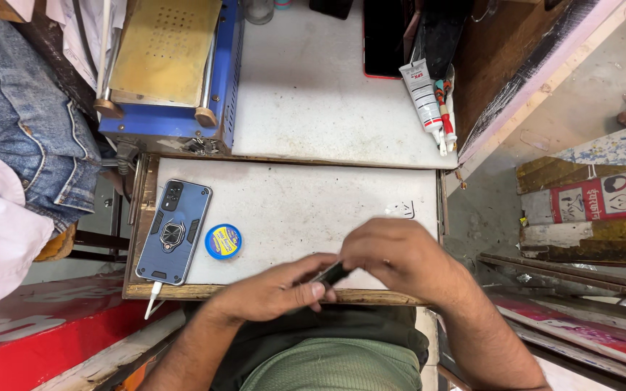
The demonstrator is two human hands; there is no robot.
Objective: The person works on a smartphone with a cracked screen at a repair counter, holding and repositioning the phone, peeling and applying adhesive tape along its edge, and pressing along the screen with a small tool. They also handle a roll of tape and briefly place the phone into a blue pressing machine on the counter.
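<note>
Both hands meet over the near edge of the white work board (306,210), which serves here as the landmark. The left hand (273,289) is curled, thumb and fingers pinched on one end of a small dark tool (331,275), while the right hand (400,257) arches over its other end with fingers bent down, so the tool is braced between the two just above the board's front lip; what the right fingertips do underneath cannot be seen. Holding it low and close to the body looks like a way to steady a small part, judging from the pose. On the board's left side lies a blue phone in a rugged case (174,232), back up, and just right of it a round blue tin (223,241). Beyond the board's far edge sit a blue heating machine (172,69) and, to the far right, a white glue tube (424,94). Nothing lies between the hands and the board's middle.
</note>
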